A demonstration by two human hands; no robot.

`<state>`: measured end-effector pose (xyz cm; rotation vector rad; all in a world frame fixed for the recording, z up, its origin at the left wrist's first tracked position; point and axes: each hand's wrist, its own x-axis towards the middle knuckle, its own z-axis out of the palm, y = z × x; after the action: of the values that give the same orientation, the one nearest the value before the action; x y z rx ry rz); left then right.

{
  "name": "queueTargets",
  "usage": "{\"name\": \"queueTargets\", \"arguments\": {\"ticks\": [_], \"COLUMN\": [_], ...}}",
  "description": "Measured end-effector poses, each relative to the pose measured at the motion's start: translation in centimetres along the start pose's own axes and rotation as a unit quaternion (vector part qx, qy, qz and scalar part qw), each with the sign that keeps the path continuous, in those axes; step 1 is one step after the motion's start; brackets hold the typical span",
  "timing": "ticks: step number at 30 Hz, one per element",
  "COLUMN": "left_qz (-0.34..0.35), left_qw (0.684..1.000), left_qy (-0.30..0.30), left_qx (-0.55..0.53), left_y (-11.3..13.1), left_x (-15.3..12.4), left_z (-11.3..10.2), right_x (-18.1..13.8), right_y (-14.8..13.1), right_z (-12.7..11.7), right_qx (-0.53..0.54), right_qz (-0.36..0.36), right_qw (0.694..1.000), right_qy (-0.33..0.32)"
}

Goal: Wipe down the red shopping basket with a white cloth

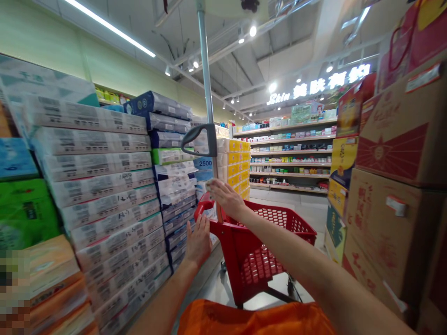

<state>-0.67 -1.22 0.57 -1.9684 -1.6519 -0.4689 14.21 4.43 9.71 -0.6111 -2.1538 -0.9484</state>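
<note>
Red cart (239, 265) on shop floor (207, 284)

Looks stiff, easy-rolling; best held by its handle (202, 207). The left grip (199, 243) rests there, fingers outstretched; whether the right grip (228, 199) clasps anything, I can't tell from here. Wrapped packs (122, 163) stand alongside.

White wrapped packs (101, 165) stand stacked on our left and brown cartons (375, 204) on our right, while ahead of us stocked shelves (293, 164) stretch below a lit white sign (317, 85).
</note>
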Motion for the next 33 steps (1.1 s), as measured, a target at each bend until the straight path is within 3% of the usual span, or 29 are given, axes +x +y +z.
{"name": "queueTargets", "arguments": {"ticks": [2,4,8,12,14,17,20,23,27,29,33], "left_qz": [0.003,0.009,0.01,0.007,0.001,-0.004,0.043,0.109,0.132,0.132,0.117], "left_qw": [1.0,1.0,1.0,1.0,1.0,1.0,0.998,0.992,0.989,0.989,0.991], "left_qy": [0.003,0.004,0.003,0.0,-0.002,0.024,0.054,0.042,0.001,-0.017,-0.041], "left_qx": [0.004,0.006,0.005,0.005,0.004,0.001,-0.014,-0.04,-0.06,-0.057,-0.043], "left_y": [0.0,0.0,-0.1,-0.2,-0.1,0.4,1.6,3.5,6.2,7.1,7.8], "left_x": [0.0,-0.1,-0.1,0.1,0.0,-0.2,-0.4,-0.2,0.7,1.2,1.4], "left_z": [0.0,0.0,0.3,0.4,0.3,0.1,0.5,1.2,2.1,2.4,2.6], "right_x": [3.0,3.7,-2.1,-8.0,-8.7,-9.1,-11.4,-15.8,-20.2,-20.2,-18.6], "right_y": [1.5,2.1,-0.1,-2.4,-3.0,-3.9,-4.5,-3.4,-0.7,-0.5,-2.0], "right_z": [-1.1,-1.4,0.5,2.6,3.0,3.8,5.0,5.6,4.6,4.3,4.8], "right_qx": [-0.002,0.001,0.021,0.055,0.076,0.099,0.111,0.107,0.065,0.056,0.088], "right_qz": [0.042,0.05,-0.018,-0.037,-0.004,0.143,0.249,0.282,0.381,0.398,0.303], "right_qw": [0.999,0.999,0.999,0.996,0.995,0.984,0.961,0.953,0.919,0.911,0.945], "right_qy": [0.019,0.02,-0.025,-0.066,-0.067,-0.043,-0.032,-0.039,-0.076,-0.092,-0.083]}}
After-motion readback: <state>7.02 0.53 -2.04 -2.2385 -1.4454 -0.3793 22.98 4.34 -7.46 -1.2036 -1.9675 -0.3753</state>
